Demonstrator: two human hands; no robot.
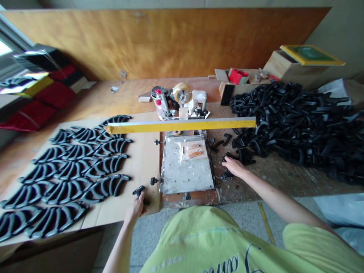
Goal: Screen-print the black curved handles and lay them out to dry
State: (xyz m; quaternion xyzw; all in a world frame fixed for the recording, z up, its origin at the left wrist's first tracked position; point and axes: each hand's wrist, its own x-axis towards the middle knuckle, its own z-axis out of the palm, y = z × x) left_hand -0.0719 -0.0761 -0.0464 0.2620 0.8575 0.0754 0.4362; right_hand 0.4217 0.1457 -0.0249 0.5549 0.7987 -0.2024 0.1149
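My left hand (138,206) is closed around a black curved part (139,190) above the front right of the cardboard sheet (145,159). Rows of similar black parts (65,168) lie on that sheet at the left. My right hand (233,166) reaches to a few loose black parts beside the large heap (284,117); its fingertips are pinched on a black part, partly hidden. Between my hands is a metal plate fixture (187,174) with a small taped patch (193,150) on it. A yellow-edged bar (182,125) spans across behind the plate.
Behind the bar are a tape roll (182,93), a bottle with a red cap (159,108) and clamps. Black knobs (154,181) stick out beside the plate. Cardboard boxes (241,89) and a green framed screen (313,55) stand back right. Red and black stacked items (54,94) sit at left.
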